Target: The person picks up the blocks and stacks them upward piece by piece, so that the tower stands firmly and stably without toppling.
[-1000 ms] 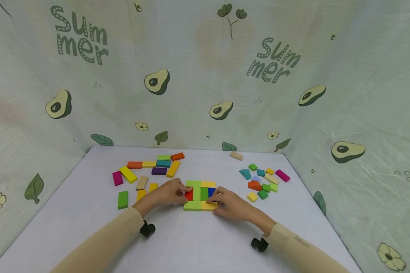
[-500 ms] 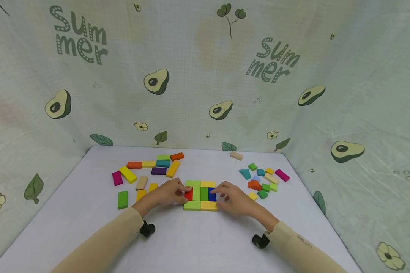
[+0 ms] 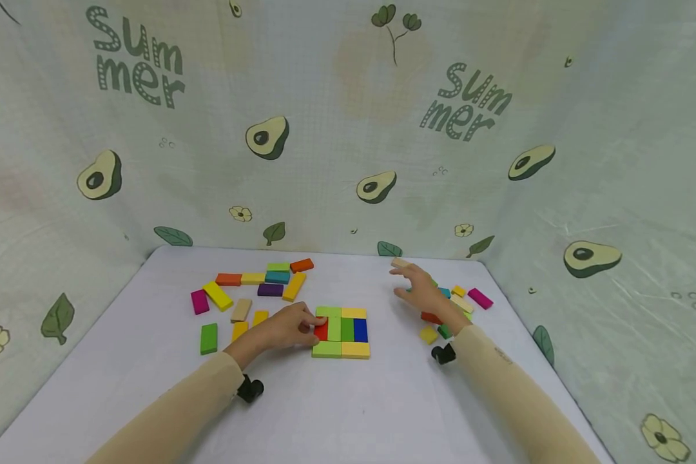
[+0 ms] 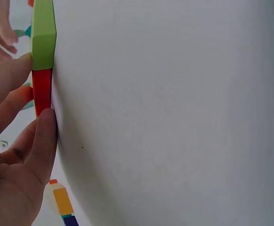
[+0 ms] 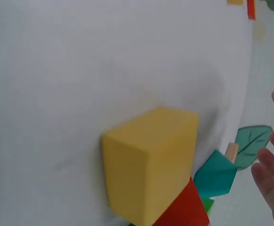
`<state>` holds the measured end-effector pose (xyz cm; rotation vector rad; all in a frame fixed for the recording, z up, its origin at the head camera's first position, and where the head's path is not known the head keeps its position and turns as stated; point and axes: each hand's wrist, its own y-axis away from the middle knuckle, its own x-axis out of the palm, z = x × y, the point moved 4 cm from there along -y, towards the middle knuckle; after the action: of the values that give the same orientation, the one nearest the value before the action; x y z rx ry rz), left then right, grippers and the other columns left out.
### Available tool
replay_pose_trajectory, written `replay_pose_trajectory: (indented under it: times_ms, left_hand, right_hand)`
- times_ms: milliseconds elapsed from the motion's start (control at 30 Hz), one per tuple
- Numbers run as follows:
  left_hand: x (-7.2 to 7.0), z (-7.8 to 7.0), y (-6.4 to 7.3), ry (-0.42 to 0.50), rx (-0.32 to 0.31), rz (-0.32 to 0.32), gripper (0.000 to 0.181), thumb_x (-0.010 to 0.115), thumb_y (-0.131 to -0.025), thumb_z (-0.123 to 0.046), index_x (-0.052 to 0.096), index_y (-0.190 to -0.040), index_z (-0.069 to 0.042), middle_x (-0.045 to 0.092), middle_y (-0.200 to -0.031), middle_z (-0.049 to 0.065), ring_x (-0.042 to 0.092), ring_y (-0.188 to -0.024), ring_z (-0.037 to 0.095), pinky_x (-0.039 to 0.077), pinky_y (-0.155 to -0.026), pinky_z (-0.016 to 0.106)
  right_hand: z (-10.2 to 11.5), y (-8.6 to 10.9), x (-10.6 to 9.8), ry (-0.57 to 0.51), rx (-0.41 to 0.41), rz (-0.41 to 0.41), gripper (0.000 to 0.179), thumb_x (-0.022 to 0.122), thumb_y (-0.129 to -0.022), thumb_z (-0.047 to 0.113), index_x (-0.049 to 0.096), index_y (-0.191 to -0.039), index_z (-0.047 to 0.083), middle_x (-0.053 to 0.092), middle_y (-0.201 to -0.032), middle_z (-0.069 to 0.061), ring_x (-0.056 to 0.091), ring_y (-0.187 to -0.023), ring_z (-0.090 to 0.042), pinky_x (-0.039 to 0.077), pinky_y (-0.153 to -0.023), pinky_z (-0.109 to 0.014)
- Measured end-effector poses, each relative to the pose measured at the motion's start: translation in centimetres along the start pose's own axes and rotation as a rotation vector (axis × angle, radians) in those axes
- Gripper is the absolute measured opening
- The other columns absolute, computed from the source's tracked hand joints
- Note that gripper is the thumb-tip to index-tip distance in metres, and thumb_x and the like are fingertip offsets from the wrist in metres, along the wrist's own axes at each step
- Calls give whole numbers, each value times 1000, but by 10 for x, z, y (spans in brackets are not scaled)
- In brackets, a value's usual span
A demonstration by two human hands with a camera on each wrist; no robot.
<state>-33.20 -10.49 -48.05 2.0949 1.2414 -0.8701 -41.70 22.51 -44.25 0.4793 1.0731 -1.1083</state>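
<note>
At the table's middle lies a flat rectangle of coloured blocks, with a light green block [image 3: 327, 349] at its near left and a blue block [image 3: 360, 330] at its right side. My left hand [image 3: 287, 327] holds the red block [image 3: 321, 330] on the left side between thumb and fingers; the left wrist view shows fingertips against this red block [image 4: 42, 92]. My right hand [image 3: 422, 293] reaches over the loose blocks on the right, fingers apart and holding nothing. Its fingertips are near a beige block [image 3: 400, 262]. In the right wrist view, a yellow block [image 5: 148, 160] looms close.
Several loose blocks lie at the left, among them a green block [image 3: 209, 338] and a purple block [image 3: 270, 290]. Under and around my right forearm are more, including a yellow block [image 3: 428, 334] and a magenta block [image 3: 479, 298]. A printed curtain [image 3: 319, 212] hangs behind the table.
My right hand has left the blue block and moved right and away from me, over the right-hand blocks. The blue block now shows fully. My left hand stays in place.
</note>
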Motion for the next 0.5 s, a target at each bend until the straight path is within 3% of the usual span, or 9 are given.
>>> replay_pose_trajectory:
  times_ms: [333, 500]
  left_hand:
    - [0, 2, -2, 4, 5, 8, 51, 85, -93, -32, 69, -141, -29, 58, -105, -4, 54, -99, 17, 51, -84, 32]
    - [0, 2, -1, 9, 15, 9, 52, 85, -92, -31, 69, -141, -28, 58, -105, -2, 54, -99, 17, 51, -83, 31]
  right_hand:
    - [-43, -33, -1, 22, 199, 53, 61, 70, -103, 16, 46, -159, 6, 41, -161, -26, 41, -147, -49, 32, -122, -65]
    - [-51, -42, 7, 50, 211, 120, 64, 68, -104, 17, 42, -161, 3, 39, -165, -25, 36, -152, -47, 28, -125, -63]
